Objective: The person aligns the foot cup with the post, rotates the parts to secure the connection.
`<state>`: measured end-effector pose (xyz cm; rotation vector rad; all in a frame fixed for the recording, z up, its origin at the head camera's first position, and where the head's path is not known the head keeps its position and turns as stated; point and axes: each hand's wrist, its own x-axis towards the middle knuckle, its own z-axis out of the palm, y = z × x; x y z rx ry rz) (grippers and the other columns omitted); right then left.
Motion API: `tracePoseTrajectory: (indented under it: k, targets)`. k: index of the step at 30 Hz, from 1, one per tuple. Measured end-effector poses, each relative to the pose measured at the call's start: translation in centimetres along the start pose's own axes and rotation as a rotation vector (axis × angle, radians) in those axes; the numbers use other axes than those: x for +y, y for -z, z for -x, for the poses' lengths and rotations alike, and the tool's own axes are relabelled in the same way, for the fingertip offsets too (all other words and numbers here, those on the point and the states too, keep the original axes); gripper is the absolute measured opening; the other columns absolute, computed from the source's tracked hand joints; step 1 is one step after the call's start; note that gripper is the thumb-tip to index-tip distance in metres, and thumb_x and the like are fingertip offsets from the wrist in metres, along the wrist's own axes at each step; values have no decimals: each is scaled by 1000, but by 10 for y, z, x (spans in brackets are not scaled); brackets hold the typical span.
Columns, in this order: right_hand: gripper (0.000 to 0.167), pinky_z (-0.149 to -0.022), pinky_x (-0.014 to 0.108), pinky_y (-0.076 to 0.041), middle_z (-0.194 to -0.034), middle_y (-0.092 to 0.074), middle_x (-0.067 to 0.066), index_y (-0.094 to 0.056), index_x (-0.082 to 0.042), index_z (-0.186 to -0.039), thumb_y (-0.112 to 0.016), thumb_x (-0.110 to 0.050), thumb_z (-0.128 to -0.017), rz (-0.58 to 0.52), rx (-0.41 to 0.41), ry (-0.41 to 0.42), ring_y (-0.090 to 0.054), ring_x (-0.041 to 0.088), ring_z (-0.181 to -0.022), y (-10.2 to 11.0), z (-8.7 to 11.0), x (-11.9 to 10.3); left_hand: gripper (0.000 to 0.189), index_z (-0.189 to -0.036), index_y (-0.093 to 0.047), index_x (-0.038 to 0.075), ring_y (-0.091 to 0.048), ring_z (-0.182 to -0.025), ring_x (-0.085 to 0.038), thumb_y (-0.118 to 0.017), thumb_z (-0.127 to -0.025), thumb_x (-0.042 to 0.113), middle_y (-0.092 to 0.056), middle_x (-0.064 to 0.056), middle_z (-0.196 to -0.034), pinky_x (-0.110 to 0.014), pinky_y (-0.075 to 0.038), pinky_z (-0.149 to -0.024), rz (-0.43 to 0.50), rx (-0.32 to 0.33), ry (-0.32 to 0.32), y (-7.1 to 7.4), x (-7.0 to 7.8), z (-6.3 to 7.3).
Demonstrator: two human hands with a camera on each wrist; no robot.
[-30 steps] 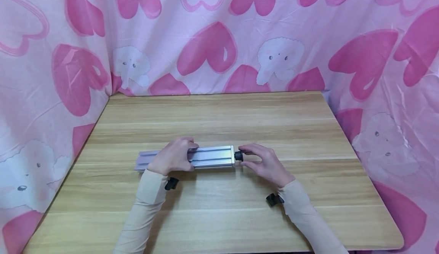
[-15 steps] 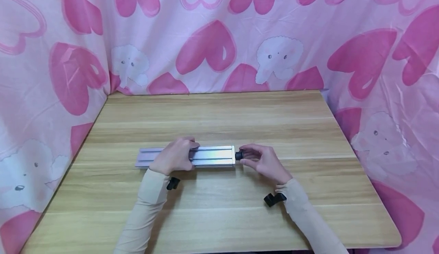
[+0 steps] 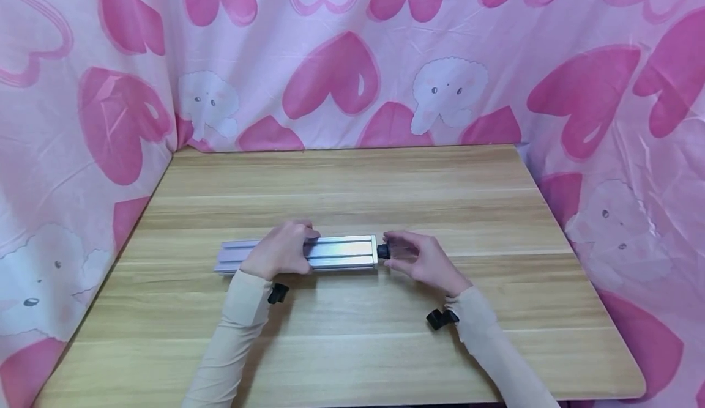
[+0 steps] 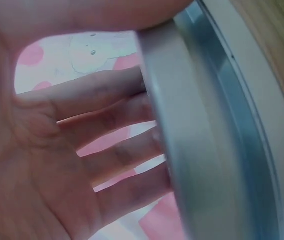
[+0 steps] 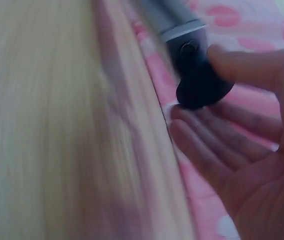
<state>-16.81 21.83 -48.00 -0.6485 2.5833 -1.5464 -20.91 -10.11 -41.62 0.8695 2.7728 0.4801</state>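
Note:
A silver, grooved aluminium profile [image 3: 341, 251] lies lengthwise from left to right across the middle of the head view. My left hand [image 3: 281, 252] grips it across its width, thumb on the near side and fingers on the far side. In the left wrist view the fingertips press the edge of the profile [image 4: 182, 115]. A black knob [image 3: 384, 251] sticks out of the end plate on the right. Around this knob my right hand [image 3: 426, 262] holds its thumb and fingers. The right wrist view shows the thumb against the knob [image 5: 204, 90], with the fingers partly behind it.
The wood-grain table [image 3: 352, 188] extends around the profile on all sides. Pink heart-print cloth [image 3: 330, 77] hangs behind the table and at both sides. Black wrist mounts [image 3: 442, 318] sit below both wrists.
The right fingers shift slightly around the knob. The profile's left end rocks a little, up and then back. My left hand keeps its grip in nearly the same place.

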Motion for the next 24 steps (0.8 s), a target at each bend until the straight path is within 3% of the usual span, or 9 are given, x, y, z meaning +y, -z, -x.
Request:
tracePoseTrajectory:
  k: [5, 8, 10, 14, 19, 24]
  targets:
    - [76, -103, 43, -50, -139, -61, 20, -56, 2, -139, -89, -9, -72, 326, 78, 362, -62, 35, -125, 1, 2, -2, 50, -106, -76, 4, -50, -71, -15, -78, -57, 9, -61, -1, -85, -27, -43, -64, 13, 8, -8, 3, -2, 0]
    - [69, -100, 40, -53, -133, -64, 21, -59, 5, -133, -88, -7, -72, 380, 90, 441, -64, 34, -121, 0, 0, -2, 53, -108, -76, 3, -50, -71, -15, -78, -56, 10, -62, -3, -86, -28, -44, -64, 14, 13, -9, 3, -2, -1]
    - [63, -96, 36, -54, -128, -68, 19, -62, 4, -129, -87, -6, -73, 375, 79, 418, -68, 31, -116, -1, -1, -3, 56, -111, -75, 2, -51, -72, -15, -78, -56, 10, -63, -3, -88, -28, -45, -65, 14, 12, -4, 2, -2, -1]
    - [55, -90, 33, -57, -121, -72, 16, -66, 1, -125, -86, -6, -74, 326, 59, 283, -73, 28, -105, -1, -3, -5, 60, -115, -74, 2, -54, -75, -16, -79, -56, 9, -66, -5, -94, -30, -50, -70, 3, 12, 2, -1, -1, -1]
    - [51, -90, 35, -57, -120, -73, 14, -69, -1, -123, -86, -7, -75, 246, 43, 119, -74, 26, -102, 0, -5, -8, 63, -121, -72, 1, -58, -81, -17, -82, -59, 8, -68, -8, -102, -37, -55, -80, -13, -1, 17, -3, 0, -4]
    - [49, -90, 36, -57, -119, -74, 12, -70, -3, -122, -86, -7, -76, 206, 36, 18, -73, 24, -103, 0, -8, -10, 63, -122, -71, 2, -59, -86, -19, -84, -60, 7, -68, -9, -106, -39, -56, -85, -21, -16, 43, -5, 0, -6]
